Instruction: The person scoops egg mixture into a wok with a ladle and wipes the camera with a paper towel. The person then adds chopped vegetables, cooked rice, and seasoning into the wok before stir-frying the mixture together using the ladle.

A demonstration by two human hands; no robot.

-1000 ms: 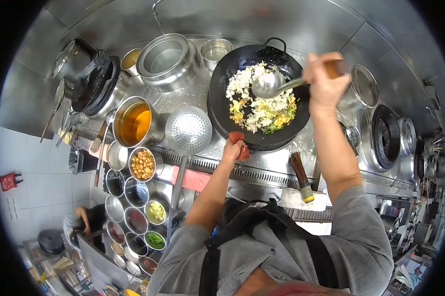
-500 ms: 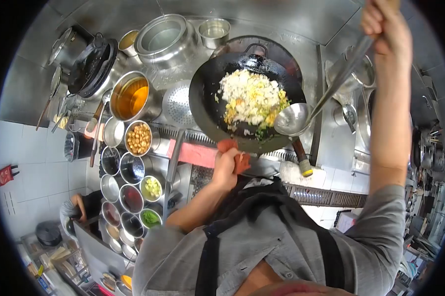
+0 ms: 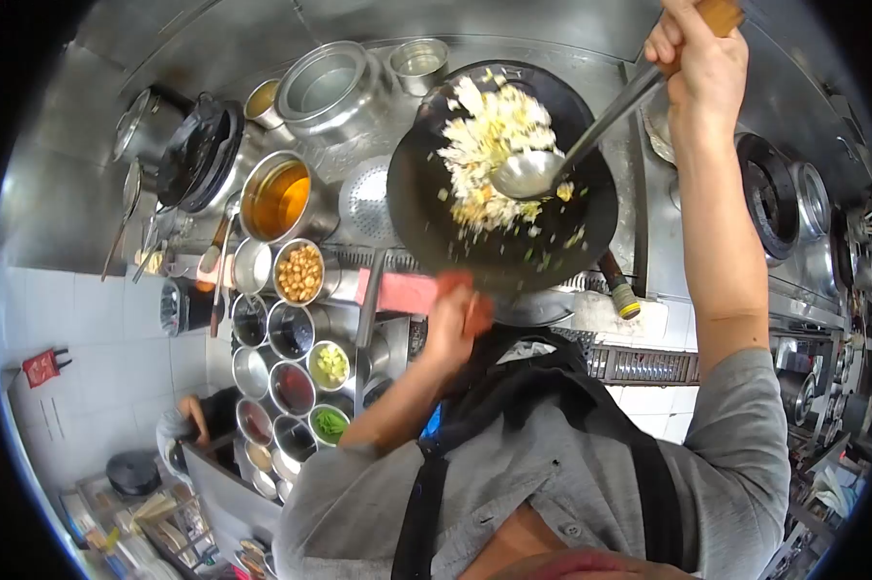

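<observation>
My left hand [image 3: 448,327] is closed around a red cloth [image 3: 472,307] at the near rim of a black wok [image 3: 590,227]; the rim or handle under the cloth is hidden. Fried rice [image 3: 494,126] with yellow and green bits lies toward the wok's far side, partly blurred, with loose pieces scattered below it. High on the right, my right hand [image 3: 703,63] grips a long ladle [image 3: 528,176] near its wooden handle end. The ladle's metal bowl is inside the wok, against the rice.
Left of the wok are a perforated skimmer [image 3: 366,203], a pot of amber liquid [image 3: 279,198] and a cup of brown chunks [image 3: 299,271]. Several ingredient cups [image 3: 291,387] stand nearer. A lidded metal pot [image 3: 328,87] is behind. Another person's arm [image 3: 199,420] shows at lower left.
The ladle has moved left and inward from the wok's right rim to the rice. The wok is tilted differently, and the rice has shifted to its far side. My right hand has moved left.
</observation>
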